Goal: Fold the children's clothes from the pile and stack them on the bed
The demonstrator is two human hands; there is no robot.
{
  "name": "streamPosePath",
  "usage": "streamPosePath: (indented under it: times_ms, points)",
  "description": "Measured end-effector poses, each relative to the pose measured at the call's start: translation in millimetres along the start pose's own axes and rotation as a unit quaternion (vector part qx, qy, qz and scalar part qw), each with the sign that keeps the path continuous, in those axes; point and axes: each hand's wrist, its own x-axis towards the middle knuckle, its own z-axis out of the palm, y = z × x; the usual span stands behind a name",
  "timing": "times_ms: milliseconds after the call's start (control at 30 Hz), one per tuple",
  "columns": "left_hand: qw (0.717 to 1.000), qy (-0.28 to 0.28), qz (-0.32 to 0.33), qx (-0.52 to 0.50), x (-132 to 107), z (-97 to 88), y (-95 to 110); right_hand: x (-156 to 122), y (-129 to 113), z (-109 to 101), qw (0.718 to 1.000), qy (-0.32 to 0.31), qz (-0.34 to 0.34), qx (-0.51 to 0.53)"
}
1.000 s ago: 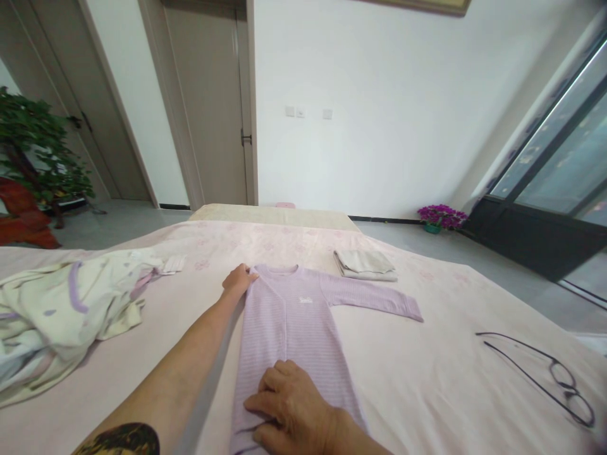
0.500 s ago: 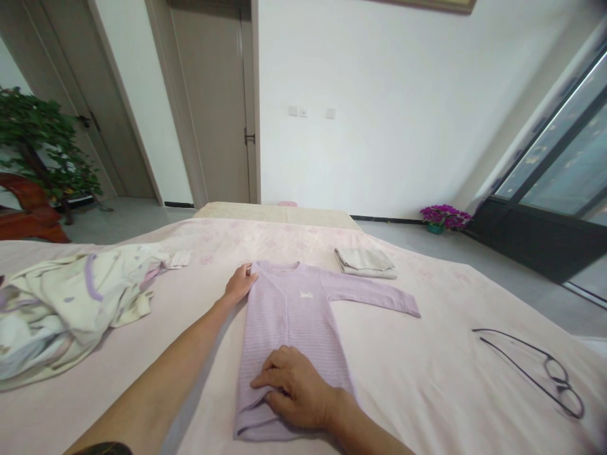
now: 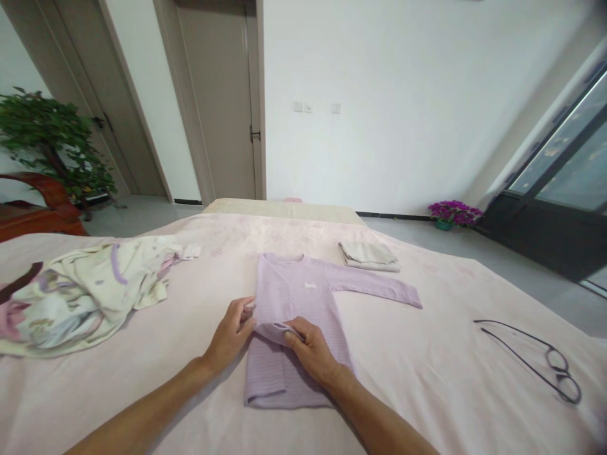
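A: Centre of the frame, the lilac striped cotton baby romper (image 3: pixel 303 297) lies flat, front up, on the pale pink bedsheet (image 3: pixel 427 379). Both hands are on it, about halfway down its length!

B: The right hand (image 3: pixel 310 351) has pinched up a ridge of cloth between thumb and fingers, a narrow, closed grip. The left hand (image 3: pixel 230 335) is curled on the garment's edge at the other end of that ridge, and it looks like a pinch too.

A: So I'd call this the crosswise fold, caught mid-lift. 1 long sleeve (image 3: pixel 379 289) lies stretched out towards the right of the frame, unfolded.

B: To my eye, what comes next calls for both pinches moving level, so the ridge stays straight and the edges line up.

A: Further out: a folded beige cloth (image 3: pixel 368 254) just above that sleeve. A loose heap of cream garments with purple trim (image 3: pixel 90 294) sits at middle left, well apart.

B: And thin black-rimmed spectacles (image 3: pixel 545 360) at lower right, arms open. A leafy green potted plant (image 3: pixel 57 136) at upper left, magenta flowers in a pot (image 3: pixel 454 213) by the far wall.

A: What's hidden?

B: The other sleeve doesn't show at all. The left fingertips are tucked behind the cloth, both arms are cut off at the bottom edge, and the little white label on the chest is too small to read.
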Motion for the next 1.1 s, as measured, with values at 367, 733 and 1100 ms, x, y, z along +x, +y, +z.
streamPosePath:
  times_ms: [367,733,1100]
  points:
    - [0.959,-0.187,0.181,0.115,-43,-27.1,51,-3,-11,-14,0.960,-0.173,-0.166,-0.148]
    - [0.952,-0.148,0.205,0.173,-36,-23.4,53,-8,-10,3,0.966,-0.053,-0.070,-0.244]
    - [0.992,0.020,0.096,0.079,-29,-13.6,31,-16,-39,-17,0.971,-0.056,0.130,-0.194]
